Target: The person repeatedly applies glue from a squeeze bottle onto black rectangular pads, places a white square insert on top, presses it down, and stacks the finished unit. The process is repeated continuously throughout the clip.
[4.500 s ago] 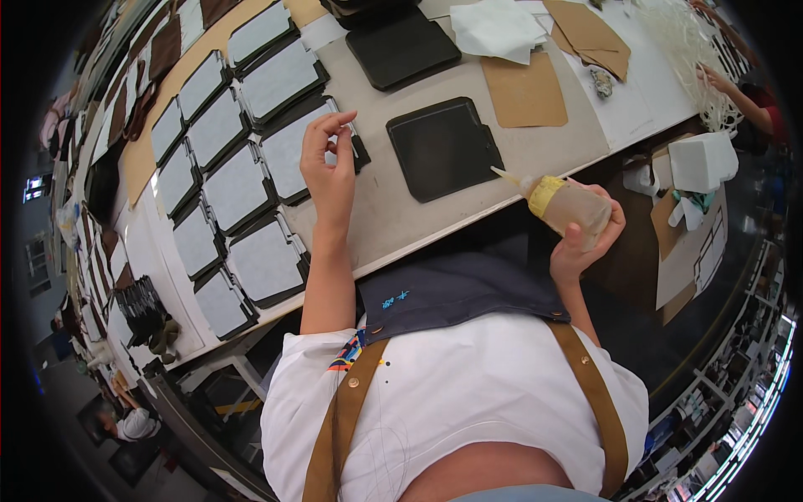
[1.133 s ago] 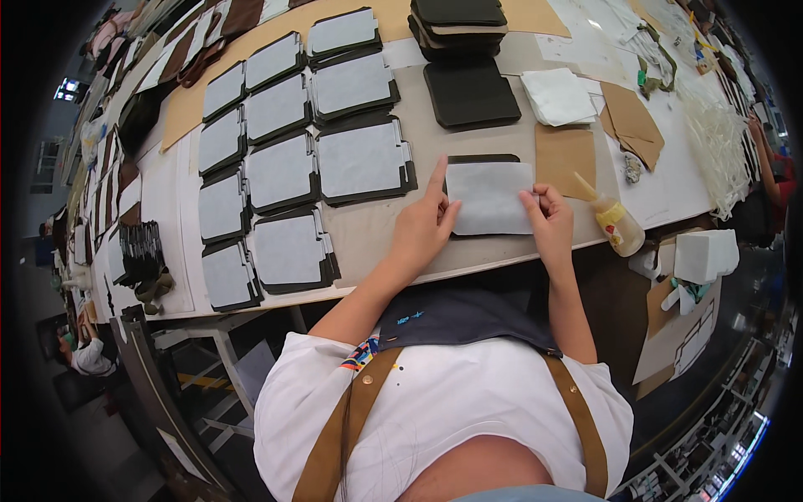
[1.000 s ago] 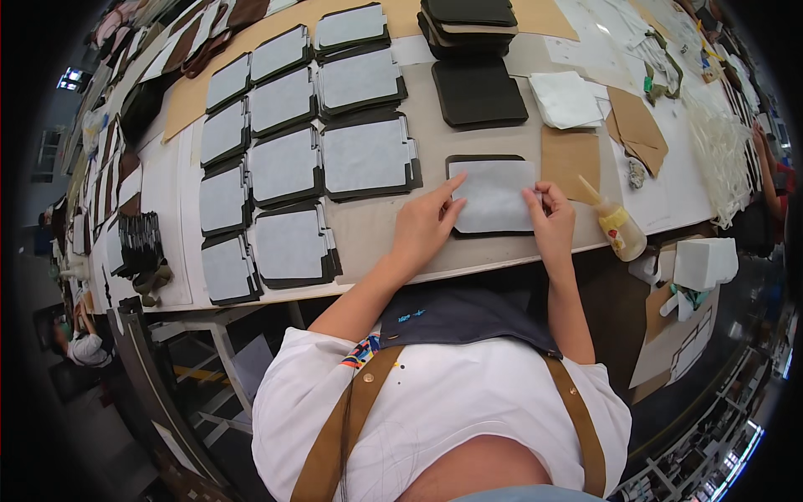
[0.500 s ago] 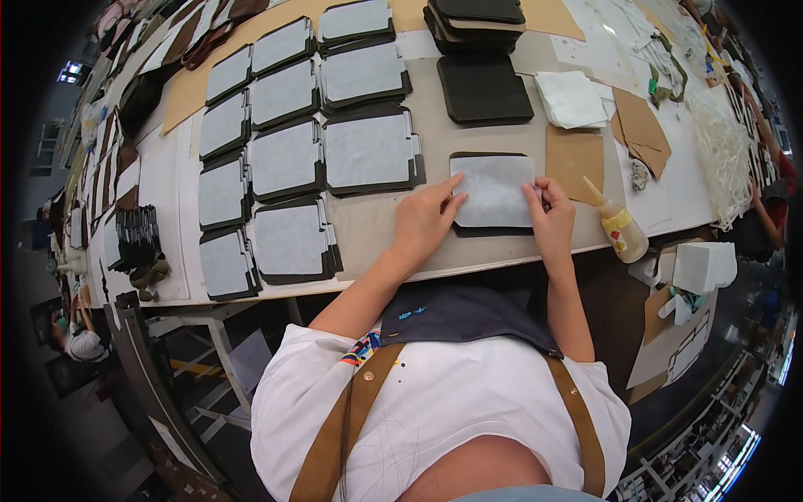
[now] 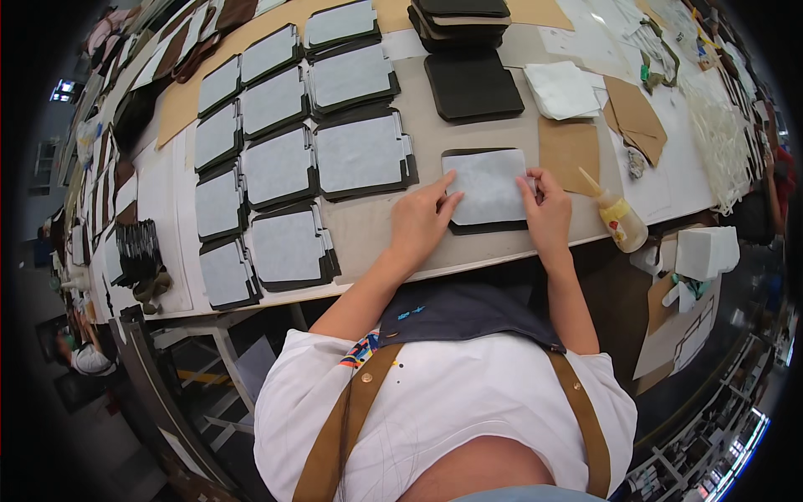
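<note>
A thin pale grey sheet [image 5: 488, 188] lies over a dark rounded-corner panel [image 5: 485, 227], whose rims show above and below it. My left hand [image 5: 421, 219] grips the sheet's left edge between thumb and forefinger. At the right edge, my right hand [image 5: 548, 216] pinches the sheet, thumb on top and fingers curled. Whether the dark panel is also within either grip is hidden. Just beyond lies a flat stack of dark panels [image 5: 474, 85]. A squeeze bottle [image 5: 621, 222] with a pointed nozzle and yellow label stands right of my right hand.
Rows of dark pieces topped with pale sheets [image 5: 360, 155] cover the table's left half. A taller dark stack [image 5: 460, 23] is at the back. White sheets [image 5: 562, 90] and brown card [image 5: 568, 156] lie to the right. A white block [image 5: 708, 253] sits below the table's right edge.
The whole view has shifted slightly, so the table things appear a little left. Both hands stay at the same edges of the pale sheet, with little visible movement.
</note>
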{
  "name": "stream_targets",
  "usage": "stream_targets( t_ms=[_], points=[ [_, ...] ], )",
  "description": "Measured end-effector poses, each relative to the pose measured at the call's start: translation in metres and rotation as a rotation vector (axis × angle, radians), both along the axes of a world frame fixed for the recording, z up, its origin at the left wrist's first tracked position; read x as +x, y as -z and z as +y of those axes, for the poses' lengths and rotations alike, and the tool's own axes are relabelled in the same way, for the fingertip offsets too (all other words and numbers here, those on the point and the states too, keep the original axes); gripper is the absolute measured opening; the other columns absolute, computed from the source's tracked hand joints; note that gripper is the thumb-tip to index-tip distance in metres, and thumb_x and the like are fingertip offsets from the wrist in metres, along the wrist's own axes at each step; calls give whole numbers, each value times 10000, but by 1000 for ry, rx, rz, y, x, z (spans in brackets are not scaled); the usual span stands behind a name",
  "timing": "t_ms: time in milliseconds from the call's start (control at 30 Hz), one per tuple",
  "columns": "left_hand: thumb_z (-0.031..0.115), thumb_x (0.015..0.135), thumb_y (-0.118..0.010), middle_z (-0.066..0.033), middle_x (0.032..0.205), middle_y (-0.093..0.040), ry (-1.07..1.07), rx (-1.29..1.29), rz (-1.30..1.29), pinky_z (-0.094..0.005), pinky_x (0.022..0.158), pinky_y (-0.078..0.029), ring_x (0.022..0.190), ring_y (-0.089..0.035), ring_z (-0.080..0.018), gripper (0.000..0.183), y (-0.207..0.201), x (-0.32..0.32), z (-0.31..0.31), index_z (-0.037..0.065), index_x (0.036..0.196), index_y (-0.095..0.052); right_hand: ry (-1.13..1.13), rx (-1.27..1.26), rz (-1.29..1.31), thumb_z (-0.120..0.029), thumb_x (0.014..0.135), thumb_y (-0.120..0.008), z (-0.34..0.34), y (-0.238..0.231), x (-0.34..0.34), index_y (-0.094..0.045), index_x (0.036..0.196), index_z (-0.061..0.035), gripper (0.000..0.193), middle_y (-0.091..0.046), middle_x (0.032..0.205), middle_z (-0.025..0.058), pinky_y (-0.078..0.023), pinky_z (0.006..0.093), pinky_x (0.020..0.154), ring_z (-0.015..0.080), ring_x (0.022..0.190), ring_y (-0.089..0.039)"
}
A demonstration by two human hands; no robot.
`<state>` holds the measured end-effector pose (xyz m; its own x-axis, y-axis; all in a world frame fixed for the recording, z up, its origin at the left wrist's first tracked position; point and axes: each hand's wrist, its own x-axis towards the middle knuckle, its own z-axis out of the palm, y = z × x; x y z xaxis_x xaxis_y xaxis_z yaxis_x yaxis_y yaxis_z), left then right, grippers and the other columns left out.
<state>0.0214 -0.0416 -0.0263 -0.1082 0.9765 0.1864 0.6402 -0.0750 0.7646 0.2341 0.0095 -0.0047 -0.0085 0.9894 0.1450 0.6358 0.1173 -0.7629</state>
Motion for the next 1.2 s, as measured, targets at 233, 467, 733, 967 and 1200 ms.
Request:
stream_targets(
  t_ms=[233,467,733,967,1200],
  points=[
    [219,901,-744,-83,683,-622,-3,-26,1,-327,574,-458,569,-548,-199,369,-5,2,0,94,1246,-708,-81,216,-249,-130,876,-729,-2,-7,-3,-700,1098,-86,229,-587,730,65,-420,395,699,254,680,-549],
    [223,901,-744,-73,671,-611,-1,-34,6,-318,574,-457,566,-538,-180,377,-5,1,1,89,1251,-706,-151,277,-326,-119,870,-715,0,-1,2,-701,1080,-104,212,-658,790,59,-415,404,705,255,752,-593],
    [207,899,-739,-67,669,-606,18,-18,73,-339,584,-471,575,-561,-211,390,-7,1,-2,93,1268,-689,-177,283,-370,-128,857,-723,2,1,5,-683,1099,-100,247,-611,792,68,-415,409,718,280,784,-575],
    [150,869,-723,-100,1025,-652,70,-112,190,-391,756,-495,908,-625,-266,437,-28,-15,-1,92,1293,-631,-152,141,-303,-178,851,-745,9,-5,15,-624,1230,-73,412,-615,1049,107,-406,437,864,284,996,-567],
    [315,971,-603,-158,1585,-338,265,103,507,-509,1175,-246,1482,-264,-355,646,-7,5,8,18,1506,-395,-460,230,-609,-465,923,-629,6,0,8,-329,1543,-33,813,-311,1608,128,-92,506,1232,271,1509,-232]
  ],
)
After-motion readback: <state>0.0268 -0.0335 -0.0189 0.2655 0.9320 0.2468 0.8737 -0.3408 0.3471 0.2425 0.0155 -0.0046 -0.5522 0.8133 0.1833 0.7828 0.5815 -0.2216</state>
